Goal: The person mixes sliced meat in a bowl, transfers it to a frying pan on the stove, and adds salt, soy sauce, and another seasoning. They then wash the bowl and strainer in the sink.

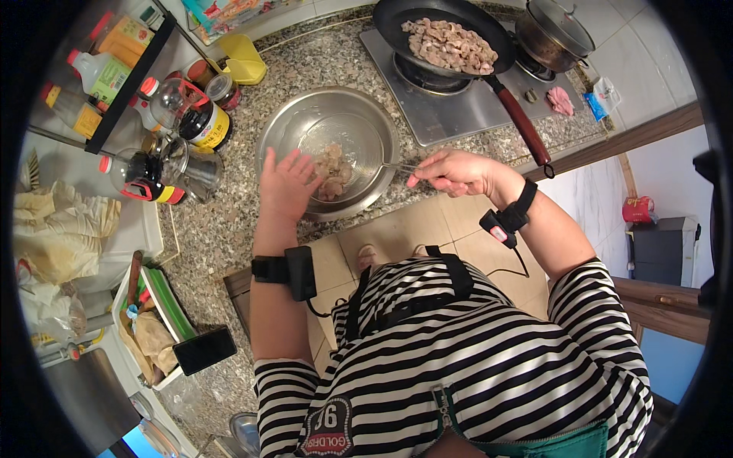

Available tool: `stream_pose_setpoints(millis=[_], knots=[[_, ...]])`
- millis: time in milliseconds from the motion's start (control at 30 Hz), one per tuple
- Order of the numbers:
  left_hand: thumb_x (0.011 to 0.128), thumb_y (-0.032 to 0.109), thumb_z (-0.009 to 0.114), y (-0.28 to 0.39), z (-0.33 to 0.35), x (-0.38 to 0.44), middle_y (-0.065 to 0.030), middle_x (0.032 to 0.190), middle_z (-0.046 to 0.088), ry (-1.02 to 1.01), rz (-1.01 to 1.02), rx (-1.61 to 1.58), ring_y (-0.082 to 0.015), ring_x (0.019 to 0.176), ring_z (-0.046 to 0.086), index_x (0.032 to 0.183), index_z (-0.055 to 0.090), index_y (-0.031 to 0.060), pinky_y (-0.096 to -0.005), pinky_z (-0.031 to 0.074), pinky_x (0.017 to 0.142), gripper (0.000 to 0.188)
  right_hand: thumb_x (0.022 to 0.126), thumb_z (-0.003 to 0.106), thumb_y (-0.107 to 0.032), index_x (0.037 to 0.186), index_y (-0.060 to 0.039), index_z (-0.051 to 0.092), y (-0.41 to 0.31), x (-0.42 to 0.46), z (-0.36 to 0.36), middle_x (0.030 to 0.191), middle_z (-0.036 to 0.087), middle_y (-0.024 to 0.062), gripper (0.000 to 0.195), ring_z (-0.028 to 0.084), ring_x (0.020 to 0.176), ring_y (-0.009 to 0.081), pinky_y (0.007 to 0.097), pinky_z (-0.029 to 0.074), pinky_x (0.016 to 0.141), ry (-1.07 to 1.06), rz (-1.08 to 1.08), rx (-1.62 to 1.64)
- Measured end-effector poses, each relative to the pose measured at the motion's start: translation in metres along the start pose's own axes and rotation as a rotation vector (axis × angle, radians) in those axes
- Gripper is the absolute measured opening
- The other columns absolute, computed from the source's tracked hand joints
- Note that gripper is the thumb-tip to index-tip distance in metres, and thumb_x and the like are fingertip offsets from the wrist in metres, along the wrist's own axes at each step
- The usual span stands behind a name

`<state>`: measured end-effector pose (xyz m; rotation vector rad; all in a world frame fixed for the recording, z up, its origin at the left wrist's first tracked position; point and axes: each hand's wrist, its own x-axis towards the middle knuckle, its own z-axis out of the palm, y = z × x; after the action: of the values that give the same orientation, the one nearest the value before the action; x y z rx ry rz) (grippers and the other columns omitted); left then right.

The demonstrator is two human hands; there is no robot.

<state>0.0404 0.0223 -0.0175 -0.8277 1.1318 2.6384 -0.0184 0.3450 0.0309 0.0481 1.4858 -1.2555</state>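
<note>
A wide stainless steel bowl (274,126) stands on the granite counter before me. Within it lies a round wire-mesh strainer (361,137), its thin handle reaching over the bowl's right rim. My right hand (458,173) grips that handle between thumb and fingers. Pale raw meat slices (332,169) sit in a small heap on the left of the mesh. Over the bowl's left side, my left hand (288,186) is spread, fingers apart, holding nothing. Whether its thumb touches the meat I cannot tell.
A black wok (395,28) with sliced meat (449,48) rests on the gas stove (415,117), its wooden handle (520,123) pointing towards me. Behind it stands a lidded pot (550,46). Sauce bottles (206,126) crowd the left. A phone (205,350) leans by a plastic basket (166,303).
</note>
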Motion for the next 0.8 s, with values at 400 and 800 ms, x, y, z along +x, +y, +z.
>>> stream_pose_setpoints(millis=[400,800], knots=[[0.1,0.053,0.036,0.025,-0.024,-0.027,-0.0144,0.146,0.042,0.087,0.219,-0.066,-0.0282,0.135,0.039,0.144,0.038,0.0034,-0.0477,0.03,0.109,0.066,0.102,0.048,-0.019,0.115,0.0016,0.062,-0.028,-0.059,0.016,0.053,0.039,-0.0071,0.028,0.027,0.036,0.0007,0.0184,0.02,0.033,0.019,-0.216,0.202],[0.08,0.017,0.065,-0.05,-0.009,0.01,-0.0199,0.096,0.068,-0.224,0.65,1.704,-0.0351,0.093,0.064,0.099,0.071,0.0023,-0.0423,0.051,0.083,0.025,0.102,0.05,-0.019,0.112,0.0012,0.063,-0.03,-0.07,0.032,0.053,0.036,-0.008,0.026,0.025,0.037,0.0009,0.0185,0.02,0.033,0.069,-0.295,0.255]])
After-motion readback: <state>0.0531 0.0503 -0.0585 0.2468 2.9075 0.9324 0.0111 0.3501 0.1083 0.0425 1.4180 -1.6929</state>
